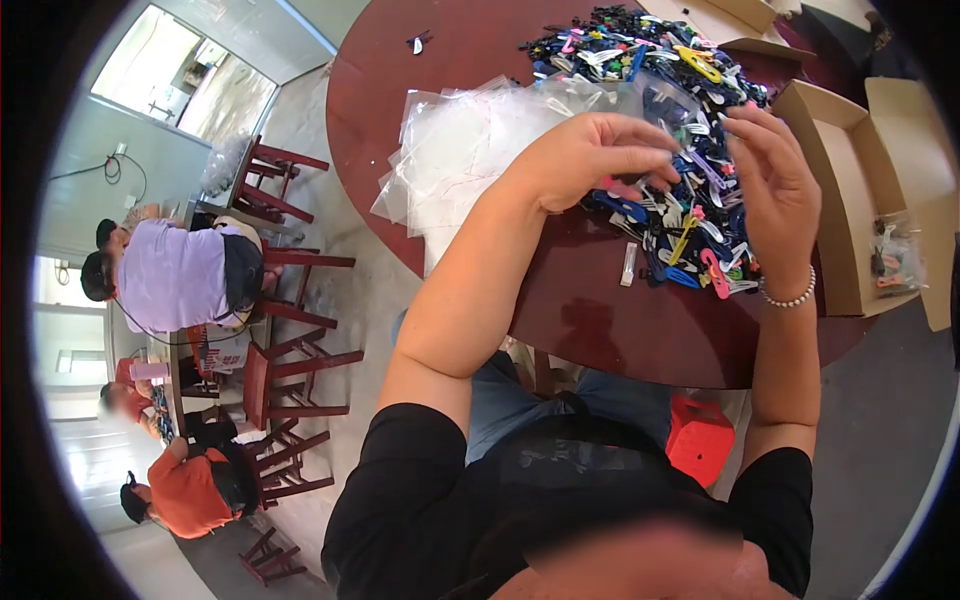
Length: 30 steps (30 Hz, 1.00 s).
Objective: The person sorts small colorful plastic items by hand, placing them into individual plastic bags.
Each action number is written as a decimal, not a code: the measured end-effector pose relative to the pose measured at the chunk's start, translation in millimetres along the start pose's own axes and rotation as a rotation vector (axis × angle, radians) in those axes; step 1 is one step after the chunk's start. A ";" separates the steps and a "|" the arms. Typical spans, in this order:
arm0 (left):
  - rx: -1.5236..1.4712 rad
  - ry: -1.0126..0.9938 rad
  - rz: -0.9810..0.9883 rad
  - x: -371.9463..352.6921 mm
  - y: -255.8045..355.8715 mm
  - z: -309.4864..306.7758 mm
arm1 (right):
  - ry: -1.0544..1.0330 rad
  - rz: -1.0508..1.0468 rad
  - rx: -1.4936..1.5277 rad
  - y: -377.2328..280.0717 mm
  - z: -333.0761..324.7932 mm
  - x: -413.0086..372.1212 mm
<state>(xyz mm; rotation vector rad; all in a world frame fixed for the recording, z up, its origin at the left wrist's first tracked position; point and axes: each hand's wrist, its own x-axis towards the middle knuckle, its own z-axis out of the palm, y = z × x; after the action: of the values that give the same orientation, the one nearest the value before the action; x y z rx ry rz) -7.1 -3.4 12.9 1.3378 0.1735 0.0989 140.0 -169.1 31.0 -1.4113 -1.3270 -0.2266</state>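
A large pile of mixed hair clips point(685, 225), black, white, blue, pink and yellow, covers part of the dark red round table point(590, 330). Over the pile, my left hand point(620, 155) has its fingers curled together; what they hold is too blurred to make out. To its right, my right hand point(775, 185), with a beaded bracelet on the wrist, hovers above the clips, fingers bent and apart, nothing clear between them. Just beyond my left hand lies a clear plastic bag point(665, 105). Flat clear bags point(450, 140) are stacked to the left.
An open cardboard box point(840, 170) stands at the right, a bag of clips point(895, 255) inside. One small clip point(418, 42) lies at the far left of the table. A red stool point(700, 440) is below its edge. Several people sit at another table on the left, beside wooden stools point(300, 380).
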 end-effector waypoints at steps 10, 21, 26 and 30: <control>-0.150 0.141 0.011 2.0 2.0 -13.6 | -0.504 0.296 -0.115 17.1 -45.3 -12.4; -0.140 0.186 0.012 1.1 3.2 -9.6 | -0.813 0.125 -0.265 0.3 -25.0 -22.8; -0.109 0.185 0.007 0.5 2.3 -10.5 | -0.819 0.179 -0.191 4.0 -25.5 -21.3; -0.096 0.177 0.009 -0.1 2.8 -10.4 | -0.750 0.239 -0.167 1.1 -20.9 -21.7</control>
<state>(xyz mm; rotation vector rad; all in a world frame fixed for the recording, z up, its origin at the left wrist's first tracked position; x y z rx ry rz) -9.0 7.2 13.3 1.2340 0.3086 0.2302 144.1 -197.4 21.5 -1.8758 -1.7368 0.4023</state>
